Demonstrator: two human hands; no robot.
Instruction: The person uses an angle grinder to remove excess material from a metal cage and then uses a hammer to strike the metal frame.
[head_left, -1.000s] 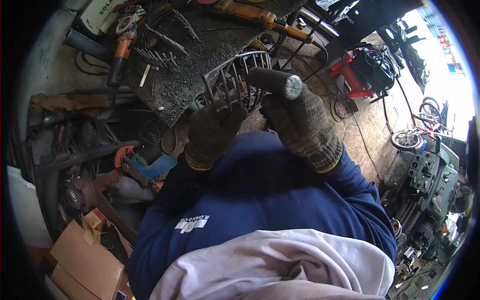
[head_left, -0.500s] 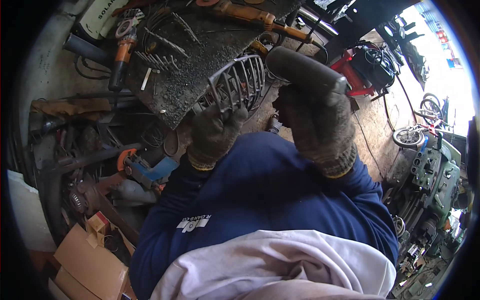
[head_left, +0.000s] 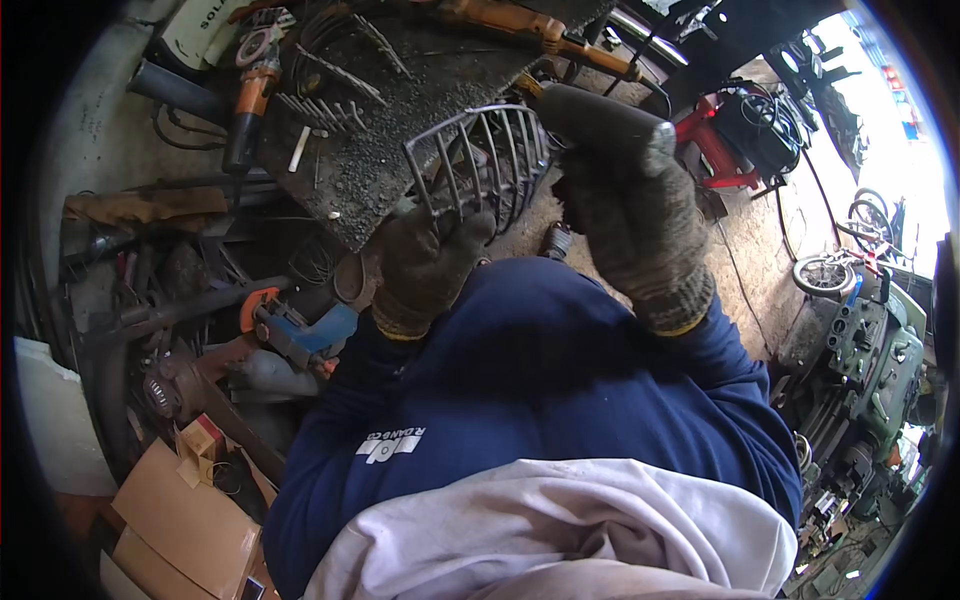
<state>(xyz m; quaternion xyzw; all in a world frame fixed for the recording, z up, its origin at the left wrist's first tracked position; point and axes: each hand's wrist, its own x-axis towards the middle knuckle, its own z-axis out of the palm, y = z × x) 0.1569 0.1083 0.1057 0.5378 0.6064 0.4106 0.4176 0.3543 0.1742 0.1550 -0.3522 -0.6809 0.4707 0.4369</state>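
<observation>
Gloved and closed, my left hand [head_left: 430, 265] grips the lower edge of a metal cage [head_left: 487, 165] made of curved bars, holding it up in front of the workbench. My right hand [head_left: 640, 230], also gloved, is closed round a thick dark grey cylinder [head_left: 595, 118]. One end of the cylinder lies close to the right side of the cage; whether they touch I cannot tell. The glove hides part of the cylinder, so its exact kind does not show.
Dark grit covers the workbench [head_left: 350, 185], where an orange angle grinder [head_left: 255, 100], metal rods [head_left: 340, 75] and a white stick [head_left: 299, 148] lie. A long orange power tool [head_left: 545, 35] rests at the back. A red-and-black machine [head_left: 720, 145] stands right, cardboard [head_left: 185, 510] lower left.
The cage has turned slightly in my left hand, its upper left corner swinging left. The cylinder has dropped slightly and tilted with my right hand. My view has shifted a little.
</observation>
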